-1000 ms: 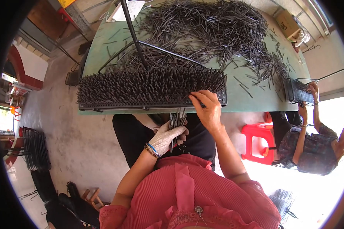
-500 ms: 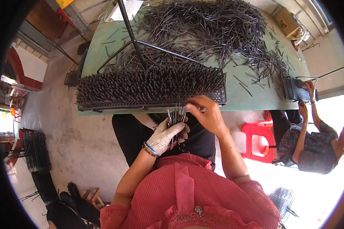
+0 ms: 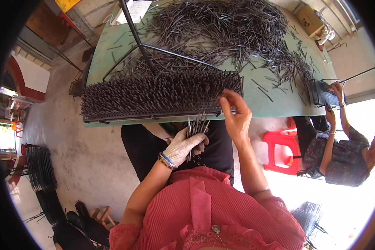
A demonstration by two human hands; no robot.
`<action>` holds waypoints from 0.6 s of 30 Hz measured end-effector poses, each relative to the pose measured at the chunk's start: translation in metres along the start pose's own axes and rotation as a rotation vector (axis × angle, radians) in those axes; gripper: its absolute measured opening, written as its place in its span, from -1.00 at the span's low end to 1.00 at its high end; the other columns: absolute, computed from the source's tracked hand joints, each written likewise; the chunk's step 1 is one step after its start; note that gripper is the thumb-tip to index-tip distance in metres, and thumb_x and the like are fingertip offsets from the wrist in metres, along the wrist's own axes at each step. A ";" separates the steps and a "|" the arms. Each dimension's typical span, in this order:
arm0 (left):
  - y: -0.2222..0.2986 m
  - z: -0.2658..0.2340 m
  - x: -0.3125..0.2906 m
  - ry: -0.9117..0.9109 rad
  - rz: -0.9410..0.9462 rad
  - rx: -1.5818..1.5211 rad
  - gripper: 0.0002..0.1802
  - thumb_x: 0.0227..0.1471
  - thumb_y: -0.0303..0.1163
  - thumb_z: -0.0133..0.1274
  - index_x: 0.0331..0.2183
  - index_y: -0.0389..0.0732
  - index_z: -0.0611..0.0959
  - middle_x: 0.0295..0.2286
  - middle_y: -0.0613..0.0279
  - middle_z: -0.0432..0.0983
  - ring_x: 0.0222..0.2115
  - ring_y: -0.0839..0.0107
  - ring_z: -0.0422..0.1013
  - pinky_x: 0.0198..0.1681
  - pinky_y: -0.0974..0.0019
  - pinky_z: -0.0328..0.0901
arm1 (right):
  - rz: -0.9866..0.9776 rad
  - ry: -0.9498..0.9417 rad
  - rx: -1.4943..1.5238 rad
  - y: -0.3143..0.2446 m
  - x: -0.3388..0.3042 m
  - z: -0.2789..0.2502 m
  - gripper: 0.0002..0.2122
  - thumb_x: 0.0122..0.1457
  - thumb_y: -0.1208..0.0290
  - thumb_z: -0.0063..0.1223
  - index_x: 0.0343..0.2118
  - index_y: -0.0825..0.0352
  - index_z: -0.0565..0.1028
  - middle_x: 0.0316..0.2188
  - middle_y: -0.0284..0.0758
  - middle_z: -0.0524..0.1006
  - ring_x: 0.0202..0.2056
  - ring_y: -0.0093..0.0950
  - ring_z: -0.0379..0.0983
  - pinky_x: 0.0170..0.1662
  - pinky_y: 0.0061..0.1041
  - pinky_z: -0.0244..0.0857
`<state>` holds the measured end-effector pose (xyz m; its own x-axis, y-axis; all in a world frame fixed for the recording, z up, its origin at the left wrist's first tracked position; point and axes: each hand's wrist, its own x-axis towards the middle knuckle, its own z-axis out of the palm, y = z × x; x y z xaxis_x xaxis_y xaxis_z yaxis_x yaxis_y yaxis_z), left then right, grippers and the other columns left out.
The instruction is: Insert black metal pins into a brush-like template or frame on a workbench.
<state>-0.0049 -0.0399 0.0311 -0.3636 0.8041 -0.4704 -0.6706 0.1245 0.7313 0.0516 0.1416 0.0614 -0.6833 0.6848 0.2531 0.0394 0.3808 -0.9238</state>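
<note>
My left hand, in a pale work glove, is closed around a bundle of thin dark sticks whose tips point up and away from me. In front of it, a long black perforated tray lies along the table's near edge. Dark sticks stand upright, densely packed, over most of the tray. My bare right hand is at the tray's right end, with thumb and forefinger close together by the holes. Whatever those fingertips pinch is too small to make out.
A large heap of loose dark sticks covers the far part of the green table. A black metal frame rises behind the tray. At right, another person works at a similar tray, near a red stool. Black racks stand at left.
My right hand has moved away from the bundle, rightward and forward to the tray's right end. My left hand still holds its sticks, nearly in place. The view has shifted slightly.
</note>
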 end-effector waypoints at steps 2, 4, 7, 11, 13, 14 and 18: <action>0.004 0.008 0.006 0.035 -0.018 -0.015 -0.67 0.14 -0.27 0.06 -0.11 -0.25 0.52 -0.41 0.27 0.52 -0.47 0.58 0.42 -0.44 0.49 0.32 | -0.130 0.069 -0.038 0.008 0.008 0.008 -0.80 0.14 0.55 0.14 -0.15 0.41 0.54 -0.36 -0.29 0.61 -0.33 -0.56 0.50 -0.21 -0.57 0.37; -0.006 0.003 0.016 0.064 -0.019 -0.117 -0.68 0.13 -0.29 0.07 -0.11 -0.25 0.52 -0.39 0.27 0.53 -0.46 0.56 0.43 -0.43 0.48 0.33 | -0.384 0.125 -0.173 0.021 0.015 0.013 -0.77 0.05 0.60 0.21 -0.19 0.36 0.56 -0.36 -0.25 0.60 -0.36 -0.36 0.50 -0.24 -0.45 0.37; -0.011 -0.001 0.017 0.071 -0.051 -0.135 -0.69 0.14 -0.34 0.05 -0.10 -0.26 0.51 -0.37 0.22 0.55 -0.47 0.51 0.46 -0.42 0.46 0.37 | -0.403 0.081 -0.203 0.030 0.015 0.018 -0.78 0.03 0.60 0.21 -0.21 0.33 0.57 -0.41 -0.27 0.58 -0.37 -0.31 0.47 -0.26 -0.41 0.33; -0.007 0.004 0.008 0.050 -0.065 -0.169 -0.68 0.17 -0.36 0.02 -0.07 -0.28 0.48 -0.38 0.19 0.55 -0.48 0.47 0.48 -0.43 0.45 0.39 | -0.446 0.062 -0.255 0.035 0.013 0.017 -0.78 0.01 0.62 0.23 -0.24 0.34 0.58 -0.36 -0.30 0.60 -0.35 -0.40 0.49 -0.22 -0.45 0.33; -0.008 0.005 0.004 0.057 -0.074 -0.190 -0.68 0.17 -0.36 0.02 -0.07 -0.28 0.48 -0.38 0.20 0.55 -0.49 0.47 0.47 -0.44 0.46 0.37 | -0.663 -0.009 -0.387 0.033 0.013 0.015 -0.78 -0.03 0.59 0.25 -0.27 0.32 0.59 -0.30 -0.34 0.58 -0.32 -0.39 0.47 -0.19 -0.42 0.28; -0.009 0.005 0.003 0.064 -0.082 -0.211 -0.68 0.17 -0.35 0.01 -0.07 -0.27 0.48 -0.38 0.20 0.54 -0.50 0.48 0.47 -0.46 0.47 0.36 | -0.683 -0.038 -0.448 0.034 0.011 0.014 -0.77 -0.03 0.51 0.26 -0.26 0.30 0.57 -0.26 -0.36 0.53 -0.27 -0.38 0.44 -0.14 -0.37 0.23; -0.009 -0.001 0.002 0.025 -0.037 -0.158 -0.68 0.17 -0.34 0.02 -0.06 -0.26 0.48 -0.39 0.23 0.53 -0.50 0.51 0.45 -0.47 0.48 0.34 | -0.597 0.006 -0.450 0.026 0.007 0.011 -0.80 -0.01 0.46 0.27 -0.28 0.32 0.60 -0.27 -0.29 0.52 -0.24 -0.32 0.43 -0.12 -0.36 0.25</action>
<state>-0.0007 -0.0402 0.0232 -0.3513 0.7858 -0.5090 -0.7767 0.0591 0.6271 0.0398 0.1492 0.0357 -0.6780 0.2851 0.6775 -0.0418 0.9053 -0.4228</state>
